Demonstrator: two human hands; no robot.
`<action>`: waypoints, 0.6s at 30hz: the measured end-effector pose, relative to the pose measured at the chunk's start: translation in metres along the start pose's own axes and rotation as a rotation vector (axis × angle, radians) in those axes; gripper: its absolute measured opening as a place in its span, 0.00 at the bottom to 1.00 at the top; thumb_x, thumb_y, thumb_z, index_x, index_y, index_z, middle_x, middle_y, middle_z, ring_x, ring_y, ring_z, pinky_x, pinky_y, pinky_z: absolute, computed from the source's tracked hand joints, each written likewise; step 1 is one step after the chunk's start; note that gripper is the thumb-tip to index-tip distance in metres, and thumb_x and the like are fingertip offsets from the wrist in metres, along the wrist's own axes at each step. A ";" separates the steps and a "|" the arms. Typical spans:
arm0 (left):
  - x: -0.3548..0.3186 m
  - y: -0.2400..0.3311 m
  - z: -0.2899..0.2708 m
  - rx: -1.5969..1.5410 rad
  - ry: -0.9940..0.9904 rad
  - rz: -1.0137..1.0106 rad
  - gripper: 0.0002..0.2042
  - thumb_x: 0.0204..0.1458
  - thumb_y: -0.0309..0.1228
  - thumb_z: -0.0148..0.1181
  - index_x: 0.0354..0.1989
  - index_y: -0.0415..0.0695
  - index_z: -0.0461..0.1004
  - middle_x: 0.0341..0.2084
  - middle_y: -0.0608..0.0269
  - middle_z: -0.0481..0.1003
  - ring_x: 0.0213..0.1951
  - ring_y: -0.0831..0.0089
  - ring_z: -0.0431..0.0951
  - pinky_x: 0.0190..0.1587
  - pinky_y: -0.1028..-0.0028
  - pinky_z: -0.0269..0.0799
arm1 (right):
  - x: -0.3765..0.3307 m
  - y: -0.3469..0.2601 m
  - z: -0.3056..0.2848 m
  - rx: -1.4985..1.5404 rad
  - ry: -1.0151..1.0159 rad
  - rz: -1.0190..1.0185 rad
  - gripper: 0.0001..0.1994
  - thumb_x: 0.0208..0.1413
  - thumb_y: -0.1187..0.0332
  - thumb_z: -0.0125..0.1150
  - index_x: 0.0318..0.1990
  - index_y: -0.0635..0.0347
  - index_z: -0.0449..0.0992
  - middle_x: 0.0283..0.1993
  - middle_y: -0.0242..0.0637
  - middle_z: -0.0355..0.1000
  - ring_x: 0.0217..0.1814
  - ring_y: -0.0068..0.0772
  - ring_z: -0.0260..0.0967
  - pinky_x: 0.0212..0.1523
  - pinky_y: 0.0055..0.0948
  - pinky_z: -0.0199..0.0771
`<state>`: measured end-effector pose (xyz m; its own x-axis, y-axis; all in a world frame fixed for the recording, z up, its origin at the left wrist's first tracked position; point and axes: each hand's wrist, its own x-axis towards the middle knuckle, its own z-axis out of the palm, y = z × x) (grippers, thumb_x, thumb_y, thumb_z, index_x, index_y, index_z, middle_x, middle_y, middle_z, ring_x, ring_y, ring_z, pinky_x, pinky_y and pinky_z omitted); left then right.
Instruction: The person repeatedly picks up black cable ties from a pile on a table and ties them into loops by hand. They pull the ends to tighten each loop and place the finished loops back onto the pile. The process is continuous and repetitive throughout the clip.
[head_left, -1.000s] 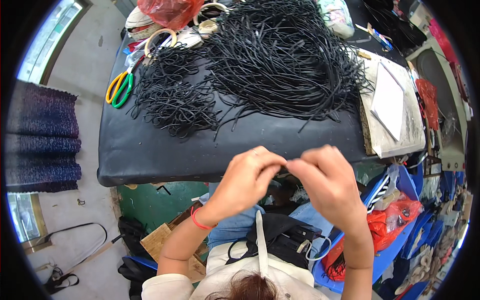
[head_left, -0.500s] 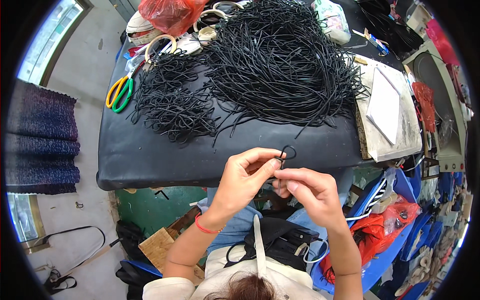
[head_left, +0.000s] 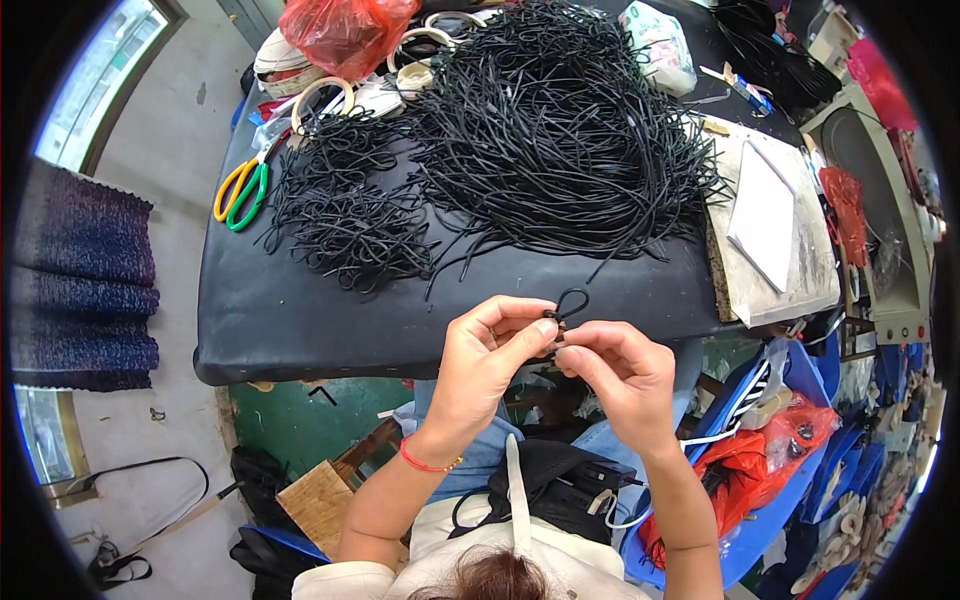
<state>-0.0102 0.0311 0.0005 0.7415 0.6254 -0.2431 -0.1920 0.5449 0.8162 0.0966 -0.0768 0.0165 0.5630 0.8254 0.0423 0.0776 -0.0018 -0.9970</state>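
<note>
Just off the near edge of the table, a black cord (head_left: 575, 295) is pinched between my two hands, its loop standing up above the fingertips. My left hand (head_left: 492, 345) grips it at the base of the loop. Close beside it, my right hand (head_left: 625, 375) pinches the cord a little lower, thumb against forefinger. The knot or crossing between the fingers is mostly hidden. Beyond my hands lies a large heap of straight black cords (head_left: 560, 140). Left of that is a smaller pile of looped black cords (head_left: 350, 215).
Scissors (head_left: 242, 192) with yellow and green handles lie at the table's left edge. Tape rolls (head_left: 322, 103) and a red plastic bag (head_left: 345, 35) are at the back left. A worn board (head_left: 775, 270) sits at the right. Below it stands a blue bin (head_left: 745, 555) with red bags.
My right hand's fingers have shifted slightly up toward the left hand's fingertips. The loop stands a little rounder and more upright. My left hand has barely moved.
</note>
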 end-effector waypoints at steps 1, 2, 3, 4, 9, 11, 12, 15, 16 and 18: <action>0.002 -0.002 0.000 -0.001 0.005 0.022 0.08 0.49 0.22 0.57 0.38 0.35 0.72 0.31 0.59 0.76 0.32 0.78 0.75 0.38 0.79 0.72 | 0.003 0.002 -0.002 -0.082 0.010 -0.042 0.07 0.49 0.78 0.59 0.36 0.67 0.74 0.30 0.36 0.75 0.30 0.20 0.72 0.32 0.18 0.72; 0.003 -0.001 0.001 -0.003 0.009 0.044 0.08 0.49 0.22 0.57 0.38 0.35 0.72 0.31 0.58 0.76 0.32 0.78 0.75 0.38 0.79 0.72 | 0.004 0.004 0.000 -0.105 0.040 -0.090 0.06 0.48 0.78 0.60 0.35 0.67 0.74 0.29 0.35 0.74 0.28 0.18 0.71 0.29 0.17 0.71; 0.000 0.001 0.004 0.070 0.014 0.062 0.08 0.49 0.22 0.57 0.38 0.35 0.72 0.31 0.59 0.76 0.33 0.78 0.75 0.39 0.79 0.72 | 0.004 0.000 0.001 -0.193 0.089 -0.102 0.05 0.48 0.77 0.61 0.33 0.66 0.73 0.27 0.34 0.73 0.26 0.18 0.70 0.27 0.17 0.69; -0.003 0.002 0.008 0.128 0.037 0.060 0.08 0.49 0.21 0.57 0.38 0.35 0.72 0.32 0.60 0.75 0.35 0.79 0.75 0.41 0.79 0.71 | 0.007 -0.003 0.003 -0.272 0.134 -0.122 0.05 0.48 0.76 0.61 0.32 0.66 0.73 0.25 0.34 0.73 0.24 0.17 0.69 0.25 0.17 0.68; -0.005 -0.003 0.021 0.513 0.146 0.347 0.11 0.46 0.19 0.58 0.40 0.35 0.69 0.30 0.60 0.76 0.36 0.77 0.75 0.43 0.78 0.70 | 0.010 -0.008 0.008 -0.283 0.160 -0.092 0.06 0.47 0.73 0.63 0.29 0.64 0.71 0.19 0.30 0.69 0.18 0.16 0.64 0.18 0.16 0.62; -0.009 -0.001 0.022 0.591 0.086 0.366 0.16 0.45 0.19 0.58 0.44 0.36 0.65 0.29 0.58 0.76 0.35 0.75 0.76 0.41 0.77 0.71 | 0.011 -0.002 -0.002 -0.269 0.159 -0.018 0.08 0.46 0.72 0.64 0.29 0.64 0.71 0.20 0.30 0.68 0.18 0.18 0.62 0.18 0.17 0.60; -0.008 0.000 0.019 0.614 0.030 0.385 0.18 0.45 0.20 0.58 0.46 0.37 0.64 0.29 0.57 0.77 0.35 0.72 0.77 0.40 0.76 0.71 | 0.013 -0.001 -0.008 -0.261 0.159 0.019 0.08 0.46 0.71 0.64 0.29 0.64 0.71 0.20 0.30 0.67 0.17 0.18 0.61 0.18 0.17 0.59; -0.009 0.010 0.016 0.764 -0.086 0.359 0.22 0.44 0.20 0.57 0.49 0.38 0.60 0.29 0.56 0.77 0.33 0.68 0.78 0.38 0.75 0.72 | 0.016 -0.003 -0.018 -0.447 0.059 -0.223 0.08 0.46 0.69 0.64 0.28 0.63 0.73 0.26 0.32 0.67 0.23 0.19 0.60 0.24 0.19 0.60; -0.011 0.012 0.018 0.823 -0.120 0.336 0.23 0.44 0.19 0.57 0.51 0.39 0.58 0.29 0.55 0.77 0.32 0.67 0.78 0.38 0.74 0.72 | 0.015 0.002 -0.022 -0.473 -0.015 -0.324 0.07 0.46 0.69 0.64 0.28 0.62 0.73 0.28 0.32 0.67 0.24 0.19 0.60 0.26 0.19 0.61; -0.013 0.012 0.022 0.829 -0.171 0.354 0.24 0.44 0.19 0.56 0.52 0.39 0.58 0.30 0.55 0.76 0.31 0.67 0.78 0.36 0.74 0.72 | 0.009 0.006 -0.024 -0.285 -0.021 -0.139 0.06 0.49 0.69 0.61 0.28 0.62 0.74 0.28 0.30 0.67 0.26 0.17 0.60 0.29 0.17 0.61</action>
<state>-0.0074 0.0172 0.0247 0.8253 0.5519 0.1196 0.0476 -0.2791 0.9591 0.1214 -0.0831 0.0126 0.5141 0.8402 0.1728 0.3821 -0.0439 -0.9231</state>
